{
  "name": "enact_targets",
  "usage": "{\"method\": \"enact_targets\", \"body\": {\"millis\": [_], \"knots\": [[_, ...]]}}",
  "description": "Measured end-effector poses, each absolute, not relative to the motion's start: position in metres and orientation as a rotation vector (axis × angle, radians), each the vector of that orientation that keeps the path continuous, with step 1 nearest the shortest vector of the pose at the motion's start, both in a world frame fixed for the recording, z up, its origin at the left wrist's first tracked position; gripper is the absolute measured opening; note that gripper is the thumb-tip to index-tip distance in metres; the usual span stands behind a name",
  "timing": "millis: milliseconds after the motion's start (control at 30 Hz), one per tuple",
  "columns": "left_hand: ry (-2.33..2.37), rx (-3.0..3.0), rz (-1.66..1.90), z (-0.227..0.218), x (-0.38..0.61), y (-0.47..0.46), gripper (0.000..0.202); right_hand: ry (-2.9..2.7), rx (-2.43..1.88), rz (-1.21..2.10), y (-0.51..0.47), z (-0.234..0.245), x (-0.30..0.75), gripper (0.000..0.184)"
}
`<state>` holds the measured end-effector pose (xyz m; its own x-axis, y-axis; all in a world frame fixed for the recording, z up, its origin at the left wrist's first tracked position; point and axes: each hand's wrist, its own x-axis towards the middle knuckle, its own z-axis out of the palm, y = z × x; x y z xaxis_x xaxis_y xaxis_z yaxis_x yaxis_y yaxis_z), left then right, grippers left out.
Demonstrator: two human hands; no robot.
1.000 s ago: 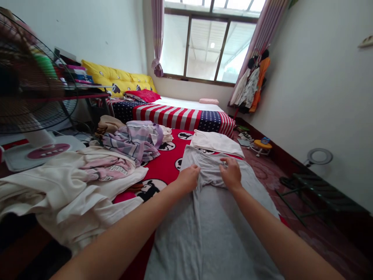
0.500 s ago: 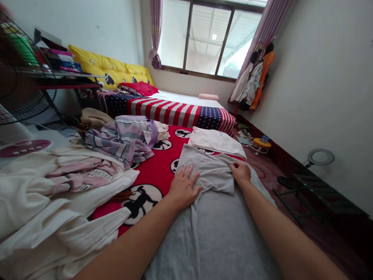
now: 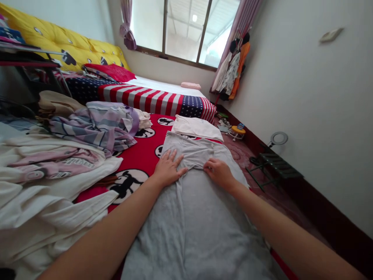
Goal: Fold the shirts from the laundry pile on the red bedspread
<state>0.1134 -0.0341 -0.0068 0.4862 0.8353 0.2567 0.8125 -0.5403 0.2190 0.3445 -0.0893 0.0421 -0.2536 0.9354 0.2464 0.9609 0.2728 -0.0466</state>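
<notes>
A grey shirt (image 3: 210, 210) lies spread over a red blanket (image 3: 148, 149) with round black-and-white cartoon prints. Its upper part, probably a sleeve, is folded across the body. My left hand (image 3: 169, 169) rests flat on the shirt's left edge, fingers spread. Close to its right, my right hand (image 3: 218, 171) pinches the lower edge of the folded grey cloth between thumb and fingers. Just beyond the shirt lies a folded white garment (image 3: 198, 127).
Left of the shirt are a heap of white clothing (image 3: 55, 202) with pink print and a plaid purple-grey garment (image 3: 99, 122). Behind stands a bed with a flag-patterned cover (image 3: 140, 98). To the right are a dark folding stool (image 3: 279, 165) and a ring light (image 3: 279, 138).
My right hand has moved inward from the folded part's far right corner to its lower edge, nearer my left hand. The cloth's hanging corner is drawn in. The view has turned right.
</notes>
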Motion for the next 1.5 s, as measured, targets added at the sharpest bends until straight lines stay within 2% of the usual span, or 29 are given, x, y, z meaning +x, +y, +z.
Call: {"method": "enact_targets", "body": {"millis": [133, 300, 433, 500, 633, 733, 867, 967, 1067, 1167, 1333, 1500], "knots": [[1.461, 2.683, 0.442, -0.007, 0.111, -0.030, 0.077, -2.255, -2.102, -0.219, -0.108, 0.053, 0.364, 0.023], [1.450, 2.708, 0.450, -0.008, 0.111, -0.029, 0.075, -2.057, -2.443, -0.250, -0.159, 0.075, 0.403, 0.015], [1.432, 2.708, 0.538, -0.007, 0.111, -0.032, 0.069, -1.931, -2.683, -0.045, -0.210, 0.076, 0.415, 0.033], [1.406, 2.698, 0.590, -0.006, 0.110, -0.034, 0.063, -1.868, -2.728, 0.084, -0.228, 0.069, 0.416, 0.032], [1.177, 2.725, 0.703, 0.002, 0.111, -0.039, 0.040, -1.782, -2.596, 0.093, -0.242, 0.058, 0.414, 0.013], [0.978, 2.702, 0.807, 0.012, 0.118, -0.047, 0.030, -1.739, -2.360, 0.103, -0.237, 0.060, 0.406, 0.012], [0.823, 2.572, 0.901, 0.026, 0.133, -0.066, 0.032, -1.802, -2.010, 0.078, -0.221, 0.071, 0.375, 0.012], [0.719, 2.537, 0.857, 0.029, 0.144, -0.082, 0.044, -1.920, -1.877, 0.103, -0.206, 0.067, 0.346, 0.011], [0.591, 2.563, 0.735, 0.025, 0.153, -0.093, 0.056, -1.982, -1.761, 0.245, -0.195, 0.052, 0.329, 0.012], [0.495, 2.613, 0.622, 0.020, 0.160, -0.100, 0.058, -1.825, -1.714, 0.503, -0.188, 0.038, 0.334, 0.011], [0.430, 2.667, 0.553, 0.021, 0.169, -0.106, 0.046, -1.358, -1.552, 0.893, -0.184, 0.032, 0.362, 0.015], [0.396, 2.776, 0.618, 0.026, 0.175, -0.110, 0.033, -1.357, -1.463, 1.035, -0.185, 0.038, 0.360, 0.025]]}}
